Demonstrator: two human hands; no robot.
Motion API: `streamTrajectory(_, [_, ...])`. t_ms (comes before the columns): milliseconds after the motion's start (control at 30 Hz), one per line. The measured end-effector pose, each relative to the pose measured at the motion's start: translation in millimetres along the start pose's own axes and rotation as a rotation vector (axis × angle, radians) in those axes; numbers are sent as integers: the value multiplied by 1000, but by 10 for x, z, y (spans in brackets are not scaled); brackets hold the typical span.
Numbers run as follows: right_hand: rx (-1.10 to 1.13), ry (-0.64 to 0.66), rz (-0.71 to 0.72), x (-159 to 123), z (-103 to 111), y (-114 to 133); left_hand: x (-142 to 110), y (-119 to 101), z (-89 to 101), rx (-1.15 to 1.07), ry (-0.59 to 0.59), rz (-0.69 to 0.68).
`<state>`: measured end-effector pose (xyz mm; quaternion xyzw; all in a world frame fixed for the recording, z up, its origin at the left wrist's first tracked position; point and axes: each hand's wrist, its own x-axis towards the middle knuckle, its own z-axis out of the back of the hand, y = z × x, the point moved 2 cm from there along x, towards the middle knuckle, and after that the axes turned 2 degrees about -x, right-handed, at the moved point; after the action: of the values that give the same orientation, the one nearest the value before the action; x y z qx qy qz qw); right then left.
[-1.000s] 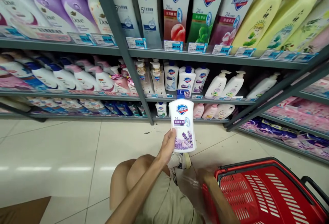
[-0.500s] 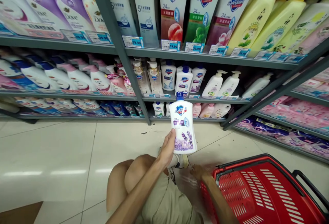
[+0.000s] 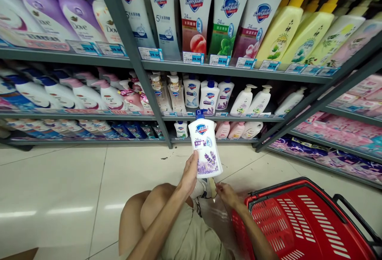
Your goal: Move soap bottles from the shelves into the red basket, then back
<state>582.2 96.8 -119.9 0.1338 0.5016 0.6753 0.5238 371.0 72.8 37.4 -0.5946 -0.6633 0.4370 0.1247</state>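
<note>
My left hand (image 3: 190, 170) grips a white pump bottle (image 3: 204, 147) with a blue cap and a lavender picture on its label. It holds the bottle upright in front of the lower shelves. Just below and to the right of the bottle, my right hand (image 3: 226, 193) hangs above the floor, next to the near rim of a red shopping basket (image 3: 301, 220). Its fingers look loosely curled and partly hidden; nothing shows in them. My bent knee (image 3: 149, 208) is under the left forearm.
Grey metal shelving (image 3: 209, 69) fills the view ahead, stocked with body-wash and soap bottles and blue price tags. A shelf upright (image 3: 140, 73) runs diagonally at centre left. Pink packs (image 3: 343, 128) line the shelves at right. Pale floor tiles (image 3: 59, 188) spread to the left.
The bottle in my left hand has tilted and drifted slightly left. My right hand has risen from beside the basket to just under the bottle. The view has shifted right and down.
</note>
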Motion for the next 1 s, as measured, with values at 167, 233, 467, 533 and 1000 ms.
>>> streamTrajectory(167, [532, -96, 229, 129, 664, 1183, -12, 24, -56, 47, 68, 9])
streamTrajectory(233, [562, -39, 342, 190, 915, 1615, -16, 61, -76, 49, 117, 50])
streamTrajectory(467, [510, -8, 365, 280, 1103, 1938, -16, 145, -104, 130, 263, 71])
streamTrajectory(533, [534, -48, 381, 214, 1130, 1890, 1, 120, -137, 184, 321, 48])
streamTrajectory(1000, [227, -172, 558, -974, 1834, 2114, -582, -478, -1053, 571, 494, -465])
